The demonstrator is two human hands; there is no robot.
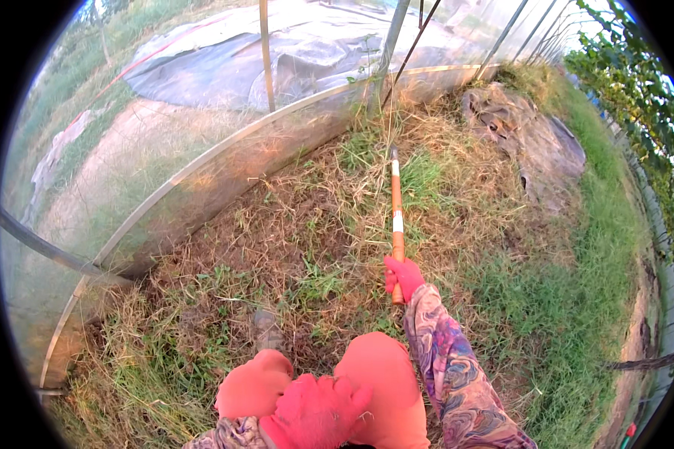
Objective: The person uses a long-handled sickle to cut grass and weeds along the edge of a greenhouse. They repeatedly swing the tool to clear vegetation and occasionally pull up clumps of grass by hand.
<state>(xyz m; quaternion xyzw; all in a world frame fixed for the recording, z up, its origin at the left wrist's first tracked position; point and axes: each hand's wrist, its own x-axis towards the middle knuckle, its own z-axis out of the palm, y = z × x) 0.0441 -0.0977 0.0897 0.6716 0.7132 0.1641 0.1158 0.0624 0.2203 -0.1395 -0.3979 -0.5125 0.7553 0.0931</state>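
While crouching over weedy ground in the head view, holding in the red-gloved right hand [404, 279] a straight, orange-brown, white-banded tool [396, 194], with fingers wrapped snugly round its near end. Resting the red-gloved left hand [318, 411] at the coral-trousered knees [382, 374], with fingers bent; cannot tell whether clasping anything or merely curled.

Judging by the ground, partly worked and unfinished: showing flattened brown dry grass [277, 239] across the middle, but leaving upright green tufts [424, 179] beside the tool's far end and dense green growth [532, 322] along the right.

Placed ahead and slightly right of the body, running lengthwise almost straight away, butt nearest, leaning barely leftward toward the foot of the clear plastic-sheet wall [225, 172]. Ending in a dark neck [394, 152] amid grass; too hidden to make out any blade.
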